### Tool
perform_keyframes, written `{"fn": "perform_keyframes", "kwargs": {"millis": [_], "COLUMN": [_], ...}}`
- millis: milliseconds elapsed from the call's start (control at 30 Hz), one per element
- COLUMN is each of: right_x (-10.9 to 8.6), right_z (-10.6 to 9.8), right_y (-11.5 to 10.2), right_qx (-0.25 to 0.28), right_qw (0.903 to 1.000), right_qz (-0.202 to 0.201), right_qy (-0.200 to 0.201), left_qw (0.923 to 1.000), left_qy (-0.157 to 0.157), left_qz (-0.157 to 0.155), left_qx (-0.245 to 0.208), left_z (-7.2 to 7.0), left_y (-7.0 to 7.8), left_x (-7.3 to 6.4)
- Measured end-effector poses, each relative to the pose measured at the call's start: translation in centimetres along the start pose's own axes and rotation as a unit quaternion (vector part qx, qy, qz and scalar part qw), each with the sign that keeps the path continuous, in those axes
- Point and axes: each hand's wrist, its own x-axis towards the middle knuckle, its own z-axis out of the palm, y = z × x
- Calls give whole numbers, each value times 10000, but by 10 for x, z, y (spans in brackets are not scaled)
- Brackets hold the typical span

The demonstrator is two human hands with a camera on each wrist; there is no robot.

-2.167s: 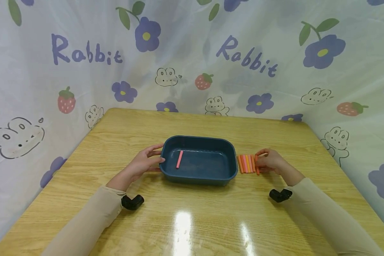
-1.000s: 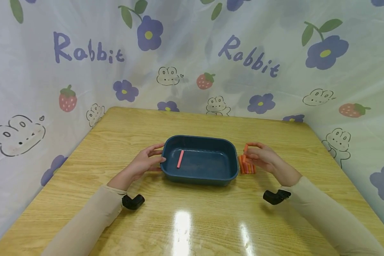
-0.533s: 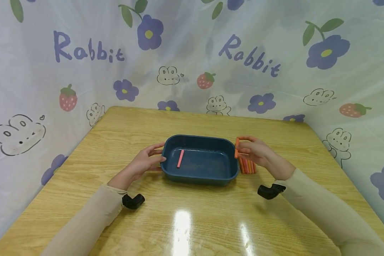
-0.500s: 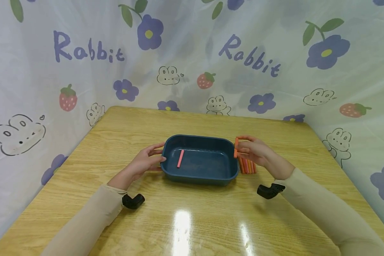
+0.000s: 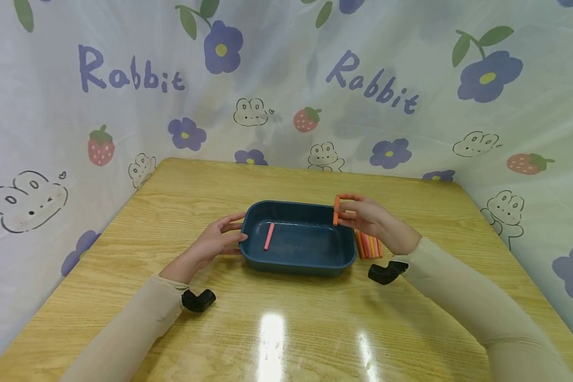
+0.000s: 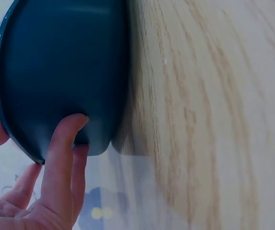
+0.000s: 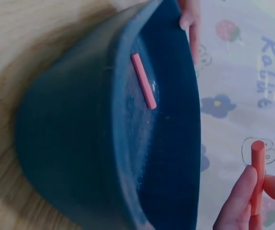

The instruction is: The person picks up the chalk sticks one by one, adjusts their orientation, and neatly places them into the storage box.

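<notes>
A dark blue rectangular basin [image 5: 293, 269] stands on the wooden table. My left hand [image 5: 213, 241] holds its left end, thumb at the rim and fingers [image 6: 63, 143] along the outer wall. Between thumb and fingertips, my right hand [image 5: 369, 216] pinches an orange chalk stick [image 5: 336, 211], raised over the basin's far right corner. In the right wrist view, that chalk [image 7: 257, 160] shows its round end. One pink chalk stick [image 5: 269, 236] lies on the basin floor, toward the left. Several orange, pink and yellow chalk sticks [image 5: 370, 246] lie side by side just right of the basin.
The table [image 5: 196, 345] extends around the basin on every side. A white patterned curtain [image 5: 286, 69] hangs behind and beside it. Black camera mounts [image 5: 198, 301] sit on both wrists, low over the tabletop.
My right hand has picked up an orange chalk stick from the right end of the row and carried it leftward over the basin rim. The left hand and basin have stayed put.
</notes>
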Motion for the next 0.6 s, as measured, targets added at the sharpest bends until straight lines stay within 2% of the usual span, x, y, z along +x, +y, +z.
{"fn": "perform_keyframes", "kwargs": {"millis": [267,600], "right_x": [12,26], "right_z": [7,29], "right_y": [-2,3], "right_qx": [133,228], "right_qw": [9998,9997], "right_qz": [115,103], "right_qy": [86,-9], "left_qw": [10000,10000], "left_qy": [-59,-17], "left_qz": [51,19], "left_qx": [-34,13], "left_z": [0,0], "left_y": [0,-1], "left_x": [3,1]}}
